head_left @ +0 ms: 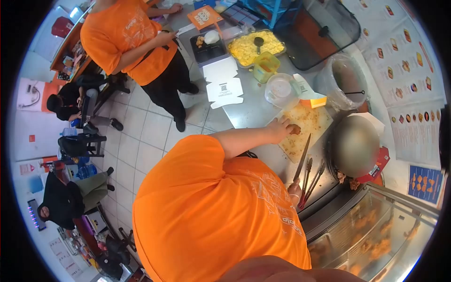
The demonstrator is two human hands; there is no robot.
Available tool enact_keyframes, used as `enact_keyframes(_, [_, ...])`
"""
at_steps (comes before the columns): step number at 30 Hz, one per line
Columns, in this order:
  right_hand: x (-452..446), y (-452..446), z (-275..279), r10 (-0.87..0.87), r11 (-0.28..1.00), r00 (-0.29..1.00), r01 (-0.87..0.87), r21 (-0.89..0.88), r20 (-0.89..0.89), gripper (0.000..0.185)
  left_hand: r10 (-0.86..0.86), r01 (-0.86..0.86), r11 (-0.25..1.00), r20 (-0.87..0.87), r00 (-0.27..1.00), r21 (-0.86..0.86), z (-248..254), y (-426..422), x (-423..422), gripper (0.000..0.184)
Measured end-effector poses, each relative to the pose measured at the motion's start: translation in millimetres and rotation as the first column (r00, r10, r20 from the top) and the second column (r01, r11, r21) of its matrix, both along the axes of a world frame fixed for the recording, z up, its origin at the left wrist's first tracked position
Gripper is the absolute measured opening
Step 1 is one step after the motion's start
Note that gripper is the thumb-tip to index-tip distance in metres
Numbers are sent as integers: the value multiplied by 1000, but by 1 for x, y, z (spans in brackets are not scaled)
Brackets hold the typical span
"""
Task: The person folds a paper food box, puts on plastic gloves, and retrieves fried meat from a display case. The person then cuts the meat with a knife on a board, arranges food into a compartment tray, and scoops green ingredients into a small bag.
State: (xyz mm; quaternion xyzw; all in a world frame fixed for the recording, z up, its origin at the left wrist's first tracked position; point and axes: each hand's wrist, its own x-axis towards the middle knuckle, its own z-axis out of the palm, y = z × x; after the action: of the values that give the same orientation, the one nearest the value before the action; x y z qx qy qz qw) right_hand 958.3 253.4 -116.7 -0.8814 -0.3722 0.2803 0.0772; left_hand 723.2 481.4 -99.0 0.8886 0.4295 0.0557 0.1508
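My left hand point(280, 130) is closed, its fingers on a brown piece of fried chicken point(294, 129). The chicken lies on a pale cutting board point(307, 120) strewn with crumbs. My right hand point(294, 191) grips a long knife point(302, 159), its blade pointing toward the board; the handle is mostly hidden in my fist. Close beside the knife lie metal tongs point(315, 187) with red handles. An open carton point(312, 98) and a clear plastic tub point(282, 90) stand at the board's far left end.
A tray of yellow food point(256, 47), a green container point(266, 66) and a white flattened box point(224, 87) are to my left. Ahead sits a blurred round object point(355, 145). A glass display case point(371, 230) is on my right. A co-worker point(127, 37) stands nearby.
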Motion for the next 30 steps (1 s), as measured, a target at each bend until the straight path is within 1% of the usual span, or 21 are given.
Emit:
enact_keyframes(2, [-2, 5, 17, -114, 993, 947, 116, -12, -300, 67, -78, 46, 956, -100, 992, -290, 2, 7, 13, 55])
enact_keyframes(3, [17, 3, -13, -125, 992, 943, 129, -5, -308, 67, -90, 56, 957, -108, 990, -283, 0, 5, 19, 55])
enact_keyframes(4, [39, 3, -60, 122, 981, 948, -69, 182, -295, 67, -62, 42, 982, -103, 993, -187, -5, 2, 22, 51])
enact_keyframes(5, [51, -12, -89, 337, 905, 912, -245, 349, -235, 67, -53, 44, 994, -92, 994, -99, -10, -8, 29, 47])
enact_keyframes(6, [16, 12, 9, 125, 969, 885, -12, 247, -448, 63, 6, 3, 993, 71, 997, -121, -8, -13, 36, 41])
enact_keyframes(7, [30, 8, -39, 441, 742, 898, -365, 563, 2, 56, 51, -9, 984, 233, 971, -179, -6, -16, 45, 37])
enact_keyframes(8, [28, 17, -29, 154, 954, 900, -28, 299, -408, 43, 118, -52, 986, 434, 893, -160, -19, -22, 56, 34])
enact_keyframes(9, [37, 22, -24, 458, 883, 886, -445, 151, -65, 46, 82, -22, 959, 207, 975, -281, -56, -15, 58, 24])
enact_keyframes(10, [38, 25, -13, 542, 837, 839, -533, 127, -50, 55, 104, -44, 956, 196, 975, -289, -29, -23, 56, 23])
enact_keyframes(11, [24, 49, 28, 298, 944, 945, -313, -104, -135, 65, 84, -62, 990, 173, 981, -129, -3, -34, 52, 22])
enact_keyframes(13, [26, 60, 49, 200, 957, 944, -245, -156, -261, 72, 84, -71, 993, 137, 987, -97, 8, -33, 44, 31])
enact_keyframes(14, [25, 60, 64, 182, 960, 948, -229, -159, -263, 72, 68, -54, 993, 136, 988, -100, 16, -31, 42, 31])
enact_keyframes(16, [22, 75, 81, 230, 952, 948, -266, -151, -219, 72, 68, -76, 997, 227, 971, 24, 28, -19, 33, 47])
enact_keyframes(17, [22, 79, 79, 234, 951, 946, -270, -147, -225, 72, 71, -79, 997, 220, 973, 26, 33, -14, 33, 47])
enact_keyframes(19, [22, 90, 74, 292, 914, 936, -333, -230, -194, 72, -115, 87, 985, 190, 975, 146, 37, -2, 32, 58])
enact_keyframes(20, [22, 92, 71, 309, 909, 931, -349, -228, -196, 72, -98, 71, 987, 188, 977, 147, 33, 3, 30, 58])
enact_keyframes(22, [22, 95, 63, 307, 913, 940, -336, -231, -150, 73, -215, 214, 975, 11, 977, 61, 18, 10, 28, 63])
enact_keyframes(26, [32, 100, 63, 309, 913, 932, -346, -216, -188, 73, -207, 205, 978, 58, 977, 48, 12, 17, 30, 62])
enact_keyframes(28, [35, 104, 65, 284, 913, 931, -336, -234, -228, 72, -199, 188, 979, 206, 958, 72, 20, 18, 31, 60])
enact_keyframes(29, [36, 105, 64, 277, 910, 931, -334, -248, -237, 72, -199, 192, 980, 205, 958, 55, 21, 18, 32, 60])
enact_keyframes(30, [35, 111, 71, 284, 895, 930, -344, -284, -232, 73, -217, 213, 976, 84, 973, 52, 19, 20, 33, 60])
